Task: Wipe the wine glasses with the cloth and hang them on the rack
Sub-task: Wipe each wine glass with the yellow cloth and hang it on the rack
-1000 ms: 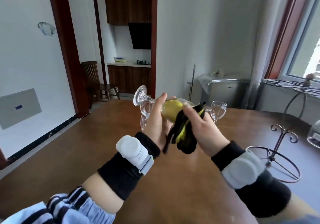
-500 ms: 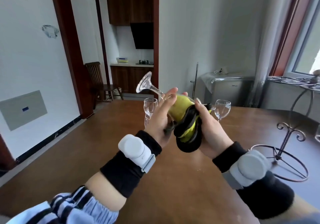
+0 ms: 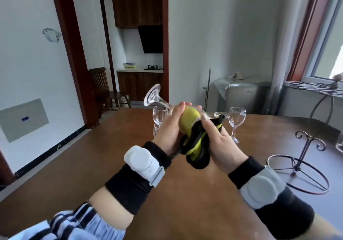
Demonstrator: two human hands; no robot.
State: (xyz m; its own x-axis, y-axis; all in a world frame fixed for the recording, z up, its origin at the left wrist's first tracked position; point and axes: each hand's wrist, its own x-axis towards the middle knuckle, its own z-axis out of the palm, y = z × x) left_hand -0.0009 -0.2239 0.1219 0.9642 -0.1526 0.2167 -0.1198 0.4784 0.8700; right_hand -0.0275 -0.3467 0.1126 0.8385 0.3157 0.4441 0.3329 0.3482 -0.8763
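Head view, what do the hands hold?
— The left hand (image 3: pixel 169 128) grips a clear wine glass (image 3: pixel 161 100) tilted above the brown wooden desk (image 3: pixel 96 158), its round foot up-left. The right hand (image 3: pixel 220 143) clutches a soft yellow-and-black cloth (image 3: pixel 194 143), stuffed into the bowl.
— And the rack?
— A thin curled-wire rack (image 3: pixel 304 158) stands right; two stemmed glasses (image 3: pixel 236 123) wait behind.

white walls (image 3: pixel 222 35), wooden chair (image 3: pixel 104 87) by the kitchen doorway (image 3: pixel 137 54)
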